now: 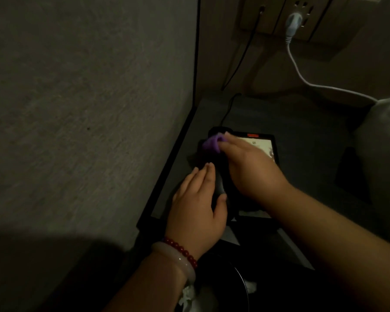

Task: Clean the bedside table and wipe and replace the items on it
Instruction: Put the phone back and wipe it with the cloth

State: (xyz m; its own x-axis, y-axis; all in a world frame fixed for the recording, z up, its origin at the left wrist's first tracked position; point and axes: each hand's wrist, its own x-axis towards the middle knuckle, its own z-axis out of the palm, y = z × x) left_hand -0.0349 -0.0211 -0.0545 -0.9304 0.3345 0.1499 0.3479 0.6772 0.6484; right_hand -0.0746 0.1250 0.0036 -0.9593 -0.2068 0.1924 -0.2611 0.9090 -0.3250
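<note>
- Currently the step in hand looks like wiping the black device (pixel 220 181), which sits on the bedside table (pixel 302 136); it is too dark to tell what the device is.
- The left hand (pixel 196 206) clasps the near end of the device, with fingers laid over the top and the thumb round its side.
- The right hand (pixel 250 167) pinches a purple cloth (pixel 211 145) against the far end of the device.
- Just right of the device, partly under the right hand, lies a flat framed card (pixel 266 143).
- A black cable (pixel 229 109) runs from the far end of the device towards the wall.
- To do this well, I would keep the left hand firm so the device does not slide.
- Short strokes along the body should work best, easing off near the cable so it is not tugged.
- The card beside the device looks not yet wiped.
</note>
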